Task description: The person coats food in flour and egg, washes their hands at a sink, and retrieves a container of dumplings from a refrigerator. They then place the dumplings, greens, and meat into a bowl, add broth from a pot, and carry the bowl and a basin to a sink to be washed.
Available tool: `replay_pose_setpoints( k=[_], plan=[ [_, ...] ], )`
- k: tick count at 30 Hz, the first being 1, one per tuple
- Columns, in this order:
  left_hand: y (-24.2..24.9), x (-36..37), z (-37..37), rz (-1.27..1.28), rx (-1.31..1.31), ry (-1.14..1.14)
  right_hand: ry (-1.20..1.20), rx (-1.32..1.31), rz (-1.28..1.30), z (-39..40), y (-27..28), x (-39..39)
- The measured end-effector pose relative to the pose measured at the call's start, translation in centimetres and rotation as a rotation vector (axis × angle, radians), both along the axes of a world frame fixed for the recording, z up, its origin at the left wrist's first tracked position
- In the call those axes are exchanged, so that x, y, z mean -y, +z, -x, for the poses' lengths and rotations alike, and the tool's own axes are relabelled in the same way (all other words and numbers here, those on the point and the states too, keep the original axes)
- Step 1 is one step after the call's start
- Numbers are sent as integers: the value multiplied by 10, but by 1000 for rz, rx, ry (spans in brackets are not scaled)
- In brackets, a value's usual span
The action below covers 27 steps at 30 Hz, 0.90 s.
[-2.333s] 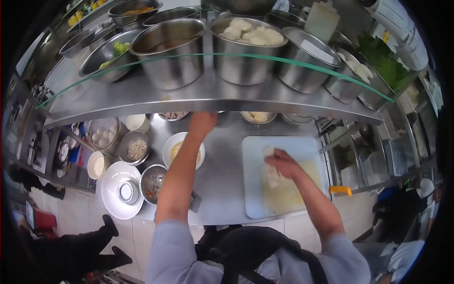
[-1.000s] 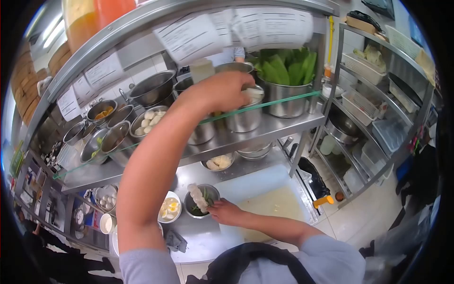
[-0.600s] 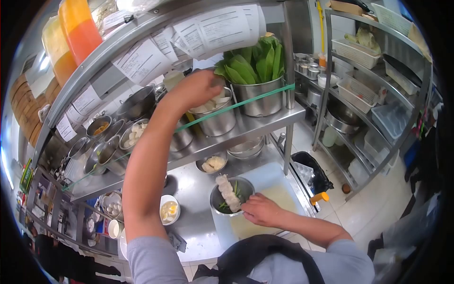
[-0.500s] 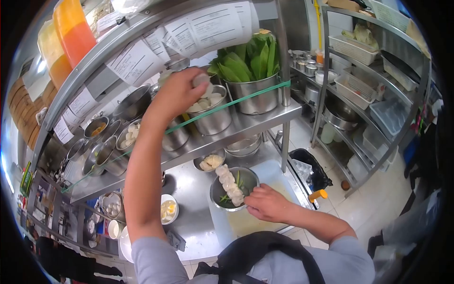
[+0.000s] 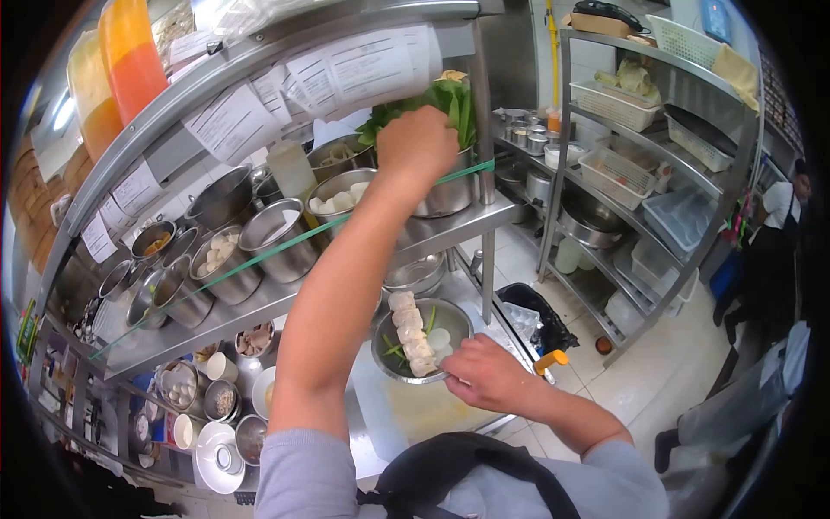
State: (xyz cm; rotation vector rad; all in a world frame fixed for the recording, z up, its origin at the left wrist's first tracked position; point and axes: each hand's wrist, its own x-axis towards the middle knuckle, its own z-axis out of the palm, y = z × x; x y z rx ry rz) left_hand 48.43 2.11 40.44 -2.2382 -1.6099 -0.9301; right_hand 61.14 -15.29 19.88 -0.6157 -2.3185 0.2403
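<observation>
My right hand (image 5: 488, 374) grips the rim of a metal bowl (image 5: 464, 322) between thumb and fingers. Inside lie a row of pale, whitish rounds (image 5: 410, 329), some green vegetable pieces (image 5: 394, 350) and translucent white slices (image 5: 439, 339) near my fingers. My left hand (image 5: 419, 143) reaches up to the shelf, curled in front of leafy greens (image 5: 465, 104) in a tall metal pot (image 5: 450, 195). Its fingertips are hidden among or behind the leaves, so what they hold cannot be seen. Below my left forearm stands a pot of white chunks (image 5: 335, 201).
A green strap (image 5: 298, 238) runs along the front of the metal shelf (image 5: 415, 242), with more ingredient pots behind it. Paper slips (image 5: 363, 69) hang above. Bowls and white plates (image 5: 212, 454) stand at lower left; a rack (image 5: 553, 173) stands right, with another person (image 5: 765, 233) beyond.
My left hand has moved right from the pot of white chunks to the leafy greens, and the pale piece it held is out of sight. White slices now show beside the row in the bowl.
</observation>
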Motion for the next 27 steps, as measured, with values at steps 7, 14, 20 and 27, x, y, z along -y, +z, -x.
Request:
replay_pose_setpoints(
  k=[7, 14, 20, 27],
  plan=[
    [6, -7, 21, -346, 624, -211, -71, -15, 45, -27, -19, 5],
    [4, 15, 19, -51, 1430, -617, -105, 40, 23, -29, -10, -6],
    [-2, 6, 38, -106, 1806, -780, -133, 36, -27, -25, 10, -20],
    [-34, 27, 63, 56, 2087, -916, -144, -6, -127, -14, 34, -24]
  ],
)
